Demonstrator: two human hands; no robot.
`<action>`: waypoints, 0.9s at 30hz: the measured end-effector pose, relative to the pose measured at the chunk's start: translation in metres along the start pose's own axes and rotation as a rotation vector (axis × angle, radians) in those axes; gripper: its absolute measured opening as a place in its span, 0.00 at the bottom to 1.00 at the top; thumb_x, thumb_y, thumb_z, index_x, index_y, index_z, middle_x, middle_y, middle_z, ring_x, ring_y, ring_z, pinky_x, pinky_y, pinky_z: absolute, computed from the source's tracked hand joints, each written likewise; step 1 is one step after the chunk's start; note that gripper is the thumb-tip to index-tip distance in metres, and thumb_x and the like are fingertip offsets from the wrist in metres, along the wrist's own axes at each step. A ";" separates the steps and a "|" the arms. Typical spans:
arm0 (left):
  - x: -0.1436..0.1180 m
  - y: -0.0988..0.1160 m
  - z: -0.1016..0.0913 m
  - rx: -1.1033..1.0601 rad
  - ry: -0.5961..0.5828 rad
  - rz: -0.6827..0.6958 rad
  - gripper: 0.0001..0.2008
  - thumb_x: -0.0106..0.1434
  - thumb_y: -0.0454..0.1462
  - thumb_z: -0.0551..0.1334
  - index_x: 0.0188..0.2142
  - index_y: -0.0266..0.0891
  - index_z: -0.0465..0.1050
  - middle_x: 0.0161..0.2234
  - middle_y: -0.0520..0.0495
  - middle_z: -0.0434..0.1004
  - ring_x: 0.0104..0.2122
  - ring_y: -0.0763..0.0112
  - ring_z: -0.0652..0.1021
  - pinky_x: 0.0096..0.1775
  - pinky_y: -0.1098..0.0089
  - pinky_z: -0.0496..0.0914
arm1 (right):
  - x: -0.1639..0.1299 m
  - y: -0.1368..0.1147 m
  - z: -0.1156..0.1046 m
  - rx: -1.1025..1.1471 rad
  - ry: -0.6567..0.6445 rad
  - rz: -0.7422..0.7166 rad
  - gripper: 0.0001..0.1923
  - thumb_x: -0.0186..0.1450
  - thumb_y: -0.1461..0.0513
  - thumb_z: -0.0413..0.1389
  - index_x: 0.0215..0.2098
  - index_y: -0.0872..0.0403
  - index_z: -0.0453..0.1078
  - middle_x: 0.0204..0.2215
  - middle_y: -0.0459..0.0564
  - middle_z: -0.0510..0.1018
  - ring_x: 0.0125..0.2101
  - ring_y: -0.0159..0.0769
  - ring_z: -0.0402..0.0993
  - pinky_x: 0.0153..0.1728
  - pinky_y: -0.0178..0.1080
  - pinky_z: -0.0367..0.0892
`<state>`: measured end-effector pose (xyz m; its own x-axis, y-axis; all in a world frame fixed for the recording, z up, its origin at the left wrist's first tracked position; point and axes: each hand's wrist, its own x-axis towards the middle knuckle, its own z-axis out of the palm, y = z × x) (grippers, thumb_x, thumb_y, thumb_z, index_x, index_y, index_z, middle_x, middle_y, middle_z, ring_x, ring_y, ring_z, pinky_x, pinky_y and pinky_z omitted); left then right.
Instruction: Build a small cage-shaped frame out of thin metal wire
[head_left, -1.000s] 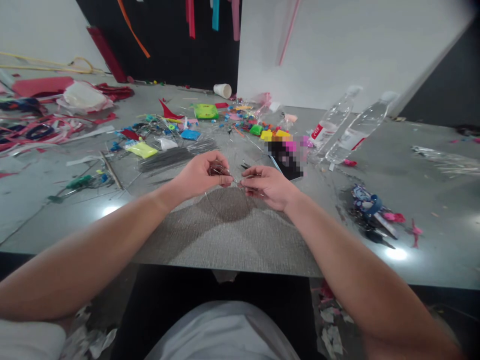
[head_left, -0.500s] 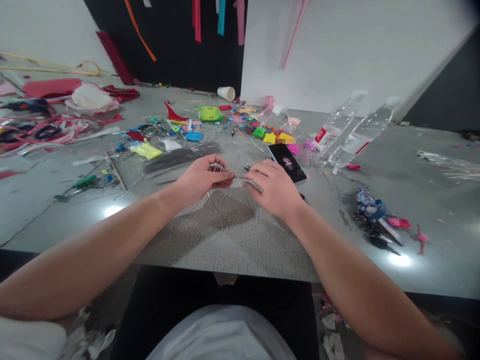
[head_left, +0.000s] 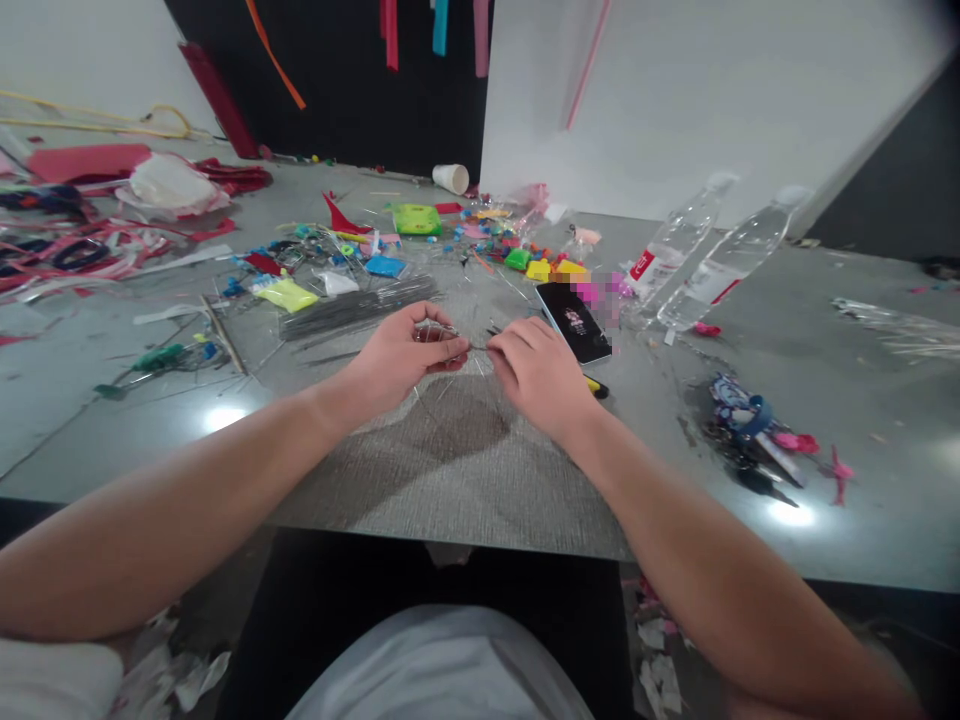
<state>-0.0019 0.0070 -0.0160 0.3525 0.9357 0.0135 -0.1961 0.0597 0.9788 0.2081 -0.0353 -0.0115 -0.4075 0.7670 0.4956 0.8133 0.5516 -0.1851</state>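
My left hand (head_left: pixel 411 352) is closed, its thumb and fingers pinching several thin metal wires that bend around inside the fingers. One thin wire (head_left: pixel 478 347) spans the small gap to my right hand (head_left: pixel 541 375), whose thumb and fingertips are pressed together on its other end. More fine strands hang below the hands over the grey mat (head_left: pixel 480 490). A dark pointed tip shows just above my right fingers; I cannot tell what it belongs to. Beside my right wrist lies a yellow-and-black handle (head_left: pixel 596 387), mostly hidden by the hand.
Behind my left hand lies a bundle of straight dark wires (head_left: pixel 352 307). A phone (head_left: pixel 574 320) and two plastic bottles (head_left: pixel 739 260) are to the right. Colourful clay packets, such as a yellow one (head_left: pixel 287 294), and scraps cover the back. Scissors (head_left: pixel 757 475) lie at right.
My right fingers have curled closer together on the wire, and the right hand has shifted slightly, showing more of the yellow-and-black handle. The left hand keeps its pinch.
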 end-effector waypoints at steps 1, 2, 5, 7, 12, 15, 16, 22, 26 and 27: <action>0.000 0.001 0.000 0.065 -0.004 0.031 0.16 0.57 0.34 0.75 0.38 0.41 0.69 0.29 0.53 0.78 0.31 0.72 0.81 0.41 0.66 0.77 | 0.000 -0.001 0.000 0.049 -0.021 0.042 0.11 0.75 0.64 0.49 0.41 0.55 0.75 0.41 0.56 0.78 0.45 0.45 0.70 0.48 0.47 0.65; 0.000 0.002 0.000 0.152 -0.014 0.069 0.16 0.57 0.35 0.75 0.38 0.41 0.69 0.28 0.53 0.78 0.30 0.71 0.81 0.39 0.67 0.77 | 0.001 -0.001 0.000 0.114 -0.054 0.089 0.10 0.73 0.65 0.50 0.41 0.55 0.74 0.41 0.56 0.78 0.45 0.44 0.71 0.47 0.46 0.65; 0.000 0.006 -0.002 0.455 -0.089 0.219 0.13 0.56 0.36 0.74 0.35 0.40 0.71 0.30 0.50 0.80 0.32 0.70 0.80 0.37 0.69 0.74 | 0.003 0.001 -0.005 0.361 -0.243 0.255 0.07 0.71 0.64 0.53 0.38 0.54 0.74 0.38 0.53 0.79 0.39 0.41 0.74 0.40 0.43 0.66; 0.000 0.008 -0.002 0.582 -0.140 0.307 0.11 0.56 0.37 0.74 0.33 0.40 0.73 0.32 0.50 0.79 0.33 0.70 0.79 0.39 0.68 0.74 | 0.004 0.004 -0.009 0.508 -0.387 0.344 0.07 0.70 0.62 0.54 0.36 0.53 0.74 0.33 0.51 0.80 0.35 0.40 0.74 0.36 0.41 0.66; 0.000 0.010 -0.002 0.594 -0.149 0.307 0.13 0.56 0.38 0.74 0.35 0.40 0.72 0.33 0.50 0.79 0.32 0.70 0.79 0.37 0.68 0.75 | 0.006 0.008 -0.014 0.666 -0.486 0.402 0.07 0.68 0.61 0.55 0.36 0.52 0.75 0.32 0.49 0.80 0.32 0.38 0.74 0.34 0.40 0.65; 0.001 0.009 -0.002 0.488 -0.067 0.171 0.15 0.55 0.37 0.75 0.35 0.40 0.70 0.29 0.50 0.78 0.29 0.70 0.80 0.34 0.68 0.74 | 0.004 0.007 -0.010 0.456 -0.281 0.256 0.05 0.68 0.61 0.56 0.37 0.54 0.73 0.35 0.51 0.80 0.34 0.39 0.73 0.37 0.41 0.65; 0.002 0.008 -0.002 0.420 -0.042 0.109 0.16 0.55 0.37 0.75 0.35 0.40 0.70 0.27 0.51 0.78 0.29 0.69 0.80 0.34 0.68 0.75 | 0.003 0.008 -0.008 0.385 -0.200 0.176 0.05 0.68 0.61 0.57 0.39 0.54 0.73 0.36 0.52 0.79 0.36 0.40 0.73 0.39 0.41 0.65; 0.006 0.005 -0.004 0.100 0.037 -0.178 0.15 0.54 0.34 0.76 0.36 0.39 0.71 0.29 0.49 0.80 0.31 0.73 0.81 0.37 0.70 0.76 | 0.002 0.019 -0.001 0.237 -0.089 -0.151 0.08 0.71 0.59 0.56 0.43 0.54 0.74 0.38 0.53 0.79 0.42 0.42 0.72 0.46 0.43 0.66; 0.008 0.003 -0.006 0.044 0.052 -0.261 0.14 0.54 0.31 0.75 0.35 0.39 0.72 0.30 0.48 0.81 0.31 0.72 0.82 0.37 0.71 0.77 | 0.004 0.024 0.000 0.215 -0.118 -0.213 0.09 0.73 0.58 0.55 0.43 0.54 0.76 0.39 0.54 0.80 0.43 0.43 0.72 0.48 0.45 0.65; 0.009 0.003 -0.007 0.041 0.048 -0.275 0.14 0.54 0.31 0.75 0.35 0.39 0.72 0.30 0.48 0.81 0.32 0.72 0.82 0.37 0.71 0.77 | 0.004 0.025 -0.001 0.218 -0.127 -0.221 0.10 0.74 0.58 0.54 0.42 0.53 0.76 0.38 0.53 0.80 0.42 0.43 0.72 0.48 0.45 0.65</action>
<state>-0.0057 0.0175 -0.0144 0.3437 0.9018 -0.2621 -0.0616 0.3002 0.9519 0.2267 -0.0184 -0.0134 -0.6242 0.6479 0.4366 0.5968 0.7560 -0.2687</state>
